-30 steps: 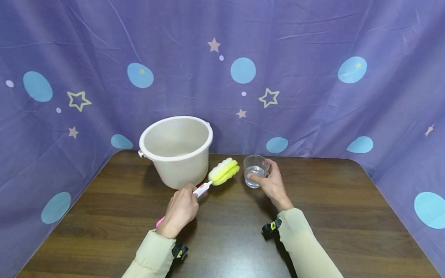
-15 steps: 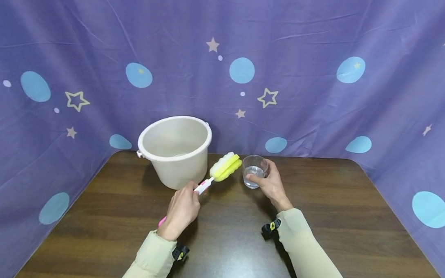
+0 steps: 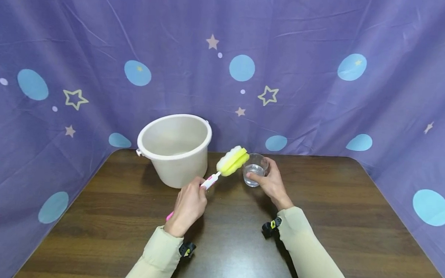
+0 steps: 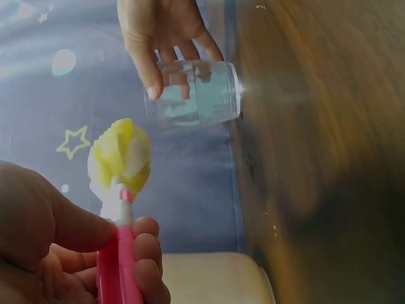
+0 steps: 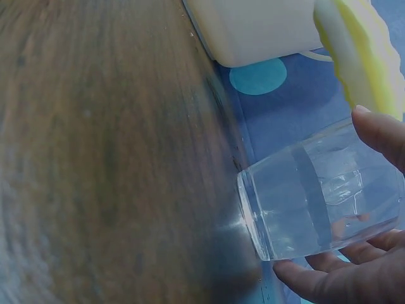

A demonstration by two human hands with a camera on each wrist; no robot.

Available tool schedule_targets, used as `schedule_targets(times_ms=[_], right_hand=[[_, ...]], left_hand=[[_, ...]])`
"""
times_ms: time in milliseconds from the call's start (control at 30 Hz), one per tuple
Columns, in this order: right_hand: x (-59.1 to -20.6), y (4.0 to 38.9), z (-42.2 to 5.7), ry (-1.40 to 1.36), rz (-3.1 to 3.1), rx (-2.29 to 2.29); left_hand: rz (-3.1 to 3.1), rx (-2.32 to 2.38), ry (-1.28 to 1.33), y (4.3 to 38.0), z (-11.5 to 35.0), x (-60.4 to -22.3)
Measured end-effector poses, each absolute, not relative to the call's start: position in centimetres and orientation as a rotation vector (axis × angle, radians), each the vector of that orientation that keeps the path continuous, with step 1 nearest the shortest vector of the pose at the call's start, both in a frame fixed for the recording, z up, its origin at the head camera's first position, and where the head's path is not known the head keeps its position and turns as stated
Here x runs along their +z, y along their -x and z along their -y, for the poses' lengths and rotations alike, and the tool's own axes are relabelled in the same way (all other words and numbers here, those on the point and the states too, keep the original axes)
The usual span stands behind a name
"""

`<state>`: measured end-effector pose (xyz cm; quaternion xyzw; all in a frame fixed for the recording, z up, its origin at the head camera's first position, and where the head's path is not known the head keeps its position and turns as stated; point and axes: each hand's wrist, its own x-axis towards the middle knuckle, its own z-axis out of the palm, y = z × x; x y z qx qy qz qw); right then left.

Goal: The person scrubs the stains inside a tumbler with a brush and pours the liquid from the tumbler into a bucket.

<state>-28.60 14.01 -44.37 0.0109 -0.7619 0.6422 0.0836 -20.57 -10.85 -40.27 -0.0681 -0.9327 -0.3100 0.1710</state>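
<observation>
My left hand (image 3: 189, 202) grips the pink and white handle of a sponge bottle brush (image 3: 232, 161). In the left wrist view, thumb and fingers wrap the pink handle (image 4: 119, 263), and the yellow and white sponge head (image 4: 120, 158) points away from the hand. The brush head is raised beside the rim of a clear glass (image 3: 253, 177), at its left; whether they touch I cannot tell. My right hand (image 3: 273, 182) holds that glass from the right side, thumb in front and fingers behind. Water fills the lower part of the glass (image 5: 316, 196), which stands upright on the table.
A white bucket (image 3: 179, 170) stands at the back left of the brown wooden table (image 3: 315, 224), left of the brush. Behind it hangs a purple curtain (image 3: 302, 76) with stars and blue dots. A few small drops lie on the table near the brush.
My left hand has moved right and forward, lifting the brush head from beside the bucket up to the glass rim. My right hand and the glass have stayed in place.
</observation>
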Motion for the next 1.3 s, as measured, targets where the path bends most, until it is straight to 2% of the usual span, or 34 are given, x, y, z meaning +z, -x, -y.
schedule_targets(times_ms=[867, 1200, 1300], right_hand=[[-44.4, 28.9, -14.1, -0.041, 2.276, 1.929], [-41.6, 26.6, -13.5, -0.055, 2.301, 1.942], [-41.7, 26.8, -13.5, -0.062, 2.288, 1.954]], left_hand=[[2.649, -0.573, 0.453, 23.1, 8.6, -38.0], [2.645, -0.375, 0.542, 23.2, 8.7, -36.9], [2.646, -0.322, 0.565, 23.3, 8.7, -36.5]])
